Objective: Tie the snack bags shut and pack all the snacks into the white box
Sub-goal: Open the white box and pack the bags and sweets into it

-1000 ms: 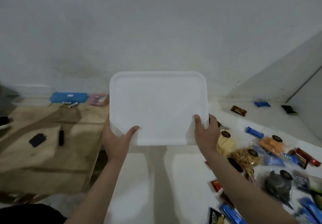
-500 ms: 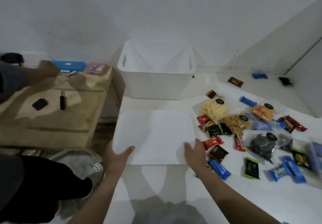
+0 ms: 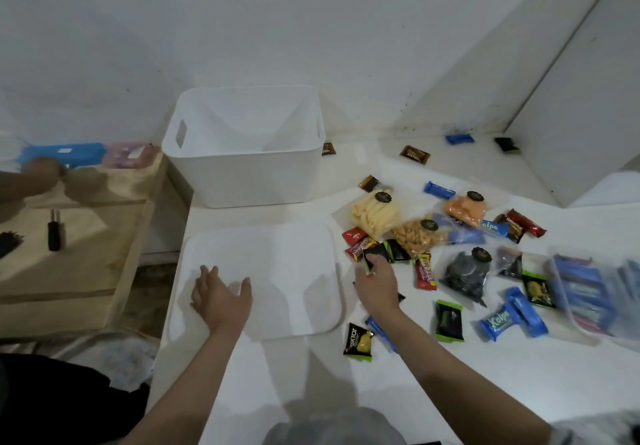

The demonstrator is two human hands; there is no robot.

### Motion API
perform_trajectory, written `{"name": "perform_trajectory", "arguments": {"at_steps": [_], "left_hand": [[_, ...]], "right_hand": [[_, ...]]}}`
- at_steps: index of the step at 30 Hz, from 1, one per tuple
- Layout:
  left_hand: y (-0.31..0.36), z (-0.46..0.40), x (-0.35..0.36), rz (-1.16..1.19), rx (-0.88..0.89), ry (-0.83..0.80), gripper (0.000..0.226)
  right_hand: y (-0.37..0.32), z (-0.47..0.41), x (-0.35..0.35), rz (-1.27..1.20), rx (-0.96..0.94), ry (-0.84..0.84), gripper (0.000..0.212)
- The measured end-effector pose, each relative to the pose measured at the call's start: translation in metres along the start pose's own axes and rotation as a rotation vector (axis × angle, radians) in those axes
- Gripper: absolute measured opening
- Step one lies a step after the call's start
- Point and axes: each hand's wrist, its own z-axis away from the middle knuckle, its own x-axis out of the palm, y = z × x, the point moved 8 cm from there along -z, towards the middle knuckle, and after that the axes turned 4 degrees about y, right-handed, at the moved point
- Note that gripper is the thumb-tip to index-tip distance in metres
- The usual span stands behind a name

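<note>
The open white box stands at the back of the white table, and nothing shows inside it. Its flat white lid lies in front of it, with my left hand resting on it, fingers spread. To the right of the lid, my right hand pinches a small black-and-green snack packet. Beyond it lie clear snack bags: yellow sticks, nuts, orange pieces and dark pieces. Several small wrapped bars and packets are scattered around them.
A clear bag of blue bars lies at the far right. A lower wooden table on the left holds a black tool and a blue pack; another person's hand hovers there. Walls close in behind and to the right.
The lid, held up in both hands, came down flat on the table. My right hand left its edge and moved right onto a packet; my left hand slid onto the lid's top.
</note>
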Motion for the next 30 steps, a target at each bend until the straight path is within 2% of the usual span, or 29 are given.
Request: {"name": "perform_trajectory", "arguments": {"at_steps": [7,12,17,19,22,25,27,29,30], "left_hand": [[0.158,0.043,0.065,0.182,0.237,-0.133,0.069],[0.256,0.086,0.112,0.233,0.365,-0.252,0.065],[0.331,0.134,0.166,0.178,0.582,-0.398,0.060],[0.349,0.150,0.191,0.083,0.670,-0.462,0.068],[0.356,0.162,0.230,-0.181,0.743,-0.529,0.079],[0.351,0.166,0.248,-0.407,0.769,-0.481,0.077],[0.351,0.167,0.249,-0.424,0.765,-0.434,0.068],[0.350,0.166,0.249,-0.435,0.739,-0.431,0.069],[0.349,0.165,0.249,-0.443,0.724,-0.435,0.073]], "right_hand": [[-0.001,-0.056,-0.107,-0.021,-0.031,0.125,0.035],[0.015,-0.108,-0.176,-0.035,-0.031,0.168,0.041],[0.049,-0.165,-0.229,0.331,0.010,0.136,0.048],[0.067,-0.180,-0.238,0.488,0.034,0.064,0.056],[0.089,-0.192,-0.241,0.567,0.059,-0.082,0.063],[0.094,-0.195,-0.246,0.555,0.050,-0.125,0.062],[0.092,-0.197,-0.250,0.572,0.033,-0.135,0.050],[0.088,-0.199,-0.249,0.583,0.017,-0.195,0.028],[0.086,-0.198,-0.248,0.571,0.014,-0.239,0.024]]}}
